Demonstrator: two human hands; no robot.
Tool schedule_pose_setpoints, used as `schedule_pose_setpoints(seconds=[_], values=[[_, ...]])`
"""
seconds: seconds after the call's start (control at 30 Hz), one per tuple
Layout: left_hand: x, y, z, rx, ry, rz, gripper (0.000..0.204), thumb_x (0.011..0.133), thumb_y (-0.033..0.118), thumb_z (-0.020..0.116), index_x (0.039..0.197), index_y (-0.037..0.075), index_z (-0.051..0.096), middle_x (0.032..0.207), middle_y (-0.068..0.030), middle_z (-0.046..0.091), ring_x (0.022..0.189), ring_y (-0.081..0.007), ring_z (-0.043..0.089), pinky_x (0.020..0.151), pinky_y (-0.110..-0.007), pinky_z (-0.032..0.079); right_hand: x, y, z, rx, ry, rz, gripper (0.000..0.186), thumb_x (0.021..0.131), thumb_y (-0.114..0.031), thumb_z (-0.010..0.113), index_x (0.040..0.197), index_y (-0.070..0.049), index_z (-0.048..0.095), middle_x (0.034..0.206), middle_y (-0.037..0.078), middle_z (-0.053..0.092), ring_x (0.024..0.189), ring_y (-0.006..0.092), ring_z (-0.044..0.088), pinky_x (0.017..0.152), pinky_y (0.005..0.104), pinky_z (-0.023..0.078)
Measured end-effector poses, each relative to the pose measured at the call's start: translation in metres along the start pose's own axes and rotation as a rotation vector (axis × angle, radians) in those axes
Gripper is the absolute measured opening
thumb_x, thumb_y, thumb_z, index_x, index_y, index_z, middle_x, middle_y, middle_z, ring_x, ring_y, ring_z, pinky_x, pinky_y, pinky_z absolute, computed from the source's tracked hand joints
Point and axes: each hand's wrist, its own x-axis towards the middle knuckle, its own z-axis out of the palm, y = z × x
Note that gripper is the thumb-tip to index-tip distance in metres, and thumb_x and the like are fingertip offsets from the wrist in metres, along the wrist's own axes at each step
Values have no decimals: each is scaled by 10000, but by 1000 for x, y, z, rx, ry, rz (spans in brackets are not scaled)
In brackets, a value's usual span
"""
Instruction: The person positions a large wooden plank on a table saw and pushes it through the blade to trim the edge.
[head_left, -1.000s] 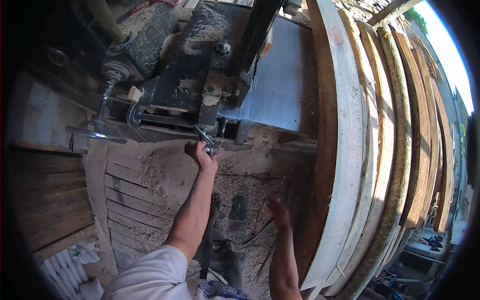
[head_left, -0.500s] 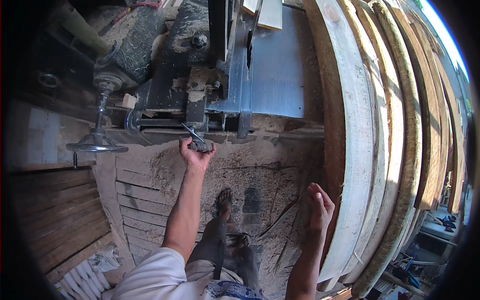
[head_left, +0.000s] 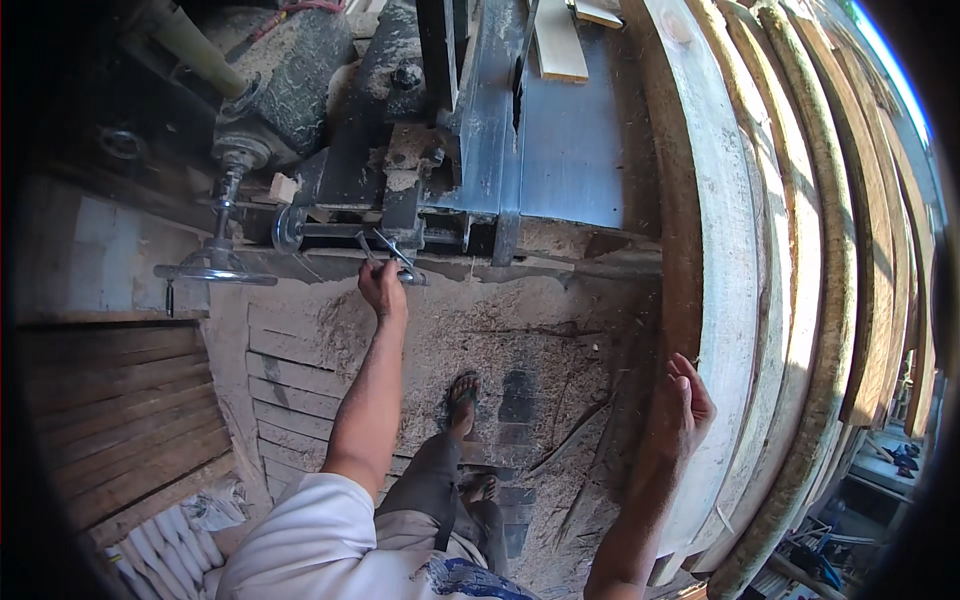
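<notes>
My left hand (head_left: pixel 383 290) is closed at the front of a dark metal machine. Its fingers are around a dark, cylindrical handle (head_left: pixel 416 279) below a sliding metal block (head_left: pixel 404 215). A thin bright metal rod (head_left: pixel 393 248) sticks up slantwise beside the fingers; how it joins the handle is hidden. My right hand (head_left: pixel 690 410) holds nothing, its fingers loosely bent and slightly apart. It hovers by the long sawn beam (head_left: pixel 738 250); whether it touches the wood I cannot tell.
A spoked handwheel (head_left: pixel 215 275) stands left of my left hand. A narrow upright blade (head_left: pixel 520 80) rises behind the metal table (head_left: pixel 575 160), where a pale board (head_left: pixel 560 45) lies. Several planks and a bark-covered pole (head_left: pixel 835 200) lean at right. Sawdust covers the floor (head_left: pixel 500 310).
My left hand has turned, so its palm no longer shows, and the rod and handle in it have shifted angle. My right hand has moved right. The view has shifted slightly.
</notes>
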Motion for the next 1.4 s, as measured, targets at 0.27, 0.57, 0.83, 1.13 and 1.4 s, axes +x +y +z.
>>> schedule_pose_setpoints(seconds=[0.27,0.57,0.83,1.13,1.4], values=[[24,-21,-7,-460,-231,-744,271,689,301,585,884,118,547,835,-83,573,756,-281,610,666,-544,512,47,-24,45,-127,-111,-219,476,922,-258,669,1267,53,564,1193,182,629,1079,217,606,936,313,463],[-21,-11,-20,-383,-89,-756,841,735,682,595,1320,96,449,1320,-150,468,1234,-331,453,922,-597,394,-109,120,-31,-199,-297,171,734,761,-306,798,1361,-38,471,1273,162,578,1159,240,559,977,353,446],[-262,-4,-128,-113,-888,-775,861,706,721,661,1238,68,482,1130,-98,582,967,-258,592,814,-421,469,-527,202,-281,-302,-347,728,909,653,-410,850,1352,15,454,1175,267,610,1070,337,608,938,436,477],[-489,8,-251,1,-1047,-490,742,757,541,753,1148,-68,588,1067,-172,653,964,-272,644,821,-420,528,-884,316,-436,-685,-258,872,758,863,-516,626,1359,31,452,1375,239,465,1290,355,430,1060,419,349],[-637,-12,-535,158,-968,-708,401,826,356,759,997,0,694,909,-55,681,797,-119,601,721,-287,477,-773,301,-298,-539,-139,851,681,858,-475,649,1291,31,508,1269,223,524,1198,328,488,981,414,392]])
